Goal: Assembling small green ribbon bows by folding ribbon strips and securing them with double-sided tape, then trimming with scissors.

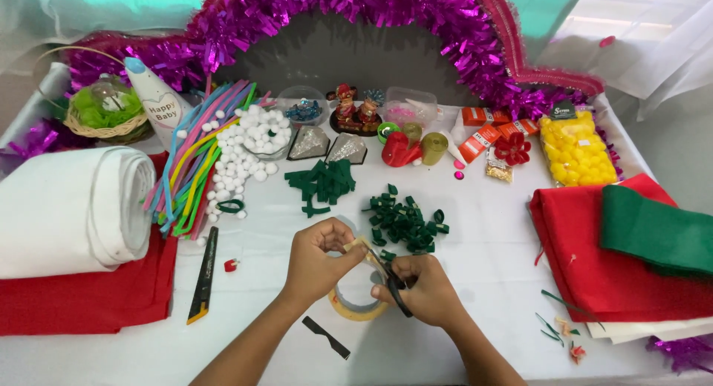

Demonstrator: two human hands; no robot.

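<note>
The clear roll of sticky tape (355, 301) lies mostly under the two hands — only its lower curve shows. The black-handled scissors (392, 283) are half buried in the right hand (421, 289). The folded red felt sheet (610, 267) and the green felt piece (657, 234) run off the right edge — the purple tinsel scrap (682, 352) too.

Well beyond our right hand (425, 291), toward the far right of the table, we see a clear plastic bag of yellow pom-poms (576, 150) with a small dark header label. Just left of it lie several small orange boxes (496, 126), rectangular with white labels. A small clear packet of gold beads (498, 166) sits below them. Far beyond our left hand (318, 258) stands a white paper cone with printed lettering (157, 96).
</note>
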